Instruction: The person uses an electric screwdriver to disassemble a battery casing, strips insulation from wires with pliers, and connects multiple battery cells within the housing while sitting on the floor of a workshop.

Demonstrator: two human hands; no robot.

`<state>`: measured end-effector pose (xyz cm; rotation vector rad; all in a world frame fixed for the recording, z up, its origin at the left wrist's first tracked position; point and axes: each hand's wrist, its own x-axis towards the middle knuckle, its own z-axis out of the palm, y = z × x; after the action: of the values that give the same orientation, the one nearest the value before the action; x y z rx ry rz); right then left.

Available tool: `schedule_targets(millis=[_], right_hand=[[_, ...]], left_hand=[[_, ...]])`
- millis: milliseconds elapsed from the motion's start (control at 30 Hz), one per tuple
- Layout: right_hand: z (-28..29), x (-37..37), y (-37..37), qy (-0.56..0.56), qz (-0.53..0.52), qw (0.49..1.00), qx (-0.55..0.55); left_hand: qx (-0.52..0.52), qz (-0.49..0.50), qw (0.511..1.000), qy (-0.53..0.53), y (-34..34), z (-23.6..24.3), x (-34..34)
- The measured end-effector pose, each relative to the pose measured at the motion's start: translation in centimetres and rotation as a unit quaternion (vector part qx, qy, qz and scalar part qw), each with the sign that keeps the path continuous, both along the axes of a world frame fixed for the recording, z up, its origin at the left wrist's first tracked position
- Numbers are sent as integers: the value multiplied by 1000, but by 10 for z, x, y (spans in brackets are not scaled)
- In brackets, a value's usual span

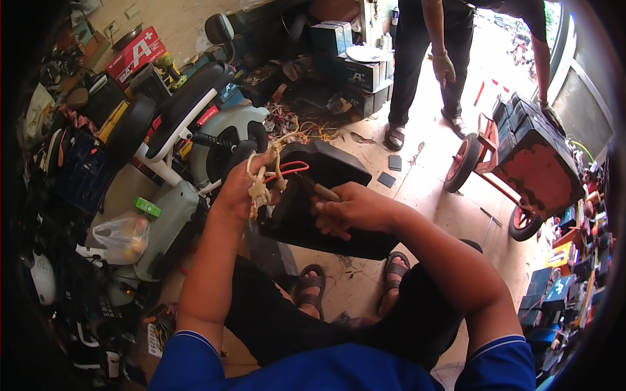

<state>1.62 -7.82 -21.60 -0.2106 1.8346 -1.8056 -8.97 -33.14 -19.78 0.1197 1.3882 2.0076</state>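
Note:
My left hand (240, 186) is closed around a bundle of wires (259, 190) with pale connectors. A red wire loop (297, 165) sticks out of the bundle to the right. In my right hand (355, 207) is a hand tool with a tan handle (327, 193). Its dark tip points toward the wires and is hard to make out against the black behind it, so I cannot tell its exact kind. Beneath both hands lies a large black plastic case (362, 236), between my knees and above my sandalled feet.
Left of me stands a white and grey electric scooter (171, 218) with a plastic bag (124, 238) beside it. Ahead right, another person (430, 58) touches a red hand cart (538, 171) loaded with dark batteries. Loose wires (297, 124) and stacked batteries (360, 75) lie at the back.

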Motion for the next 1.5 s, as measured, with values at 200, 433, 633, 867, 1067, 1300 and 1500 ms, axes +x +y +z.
schedule_targets(millis=[200,433,633,867,1067,1300,1500], right_hand=[[-8,-4,1,36,-15,999,5],[-3,-5,-2,42,-16,999,23],[-10,-5,0,36,-29,999,-1],[-3,-3,-2,19,4,1000,-1],[-12,-6,-2,47,11,999,-6],[-14,-3,-7,64,-28,998,13],[-7,1,-18,39,-52,993,101]], left_hand=[[12,45,998,-36,13,6,6],[-2,34,999,-31,11,12,10],[-32,16,999,-11,12,6,4],[7,-18,1000,0,5,5,4],[23,-42,999,18,5,4,3],[5,-21,1000,13,5,1,4],[13,19,1000,-16,11,5,11]])
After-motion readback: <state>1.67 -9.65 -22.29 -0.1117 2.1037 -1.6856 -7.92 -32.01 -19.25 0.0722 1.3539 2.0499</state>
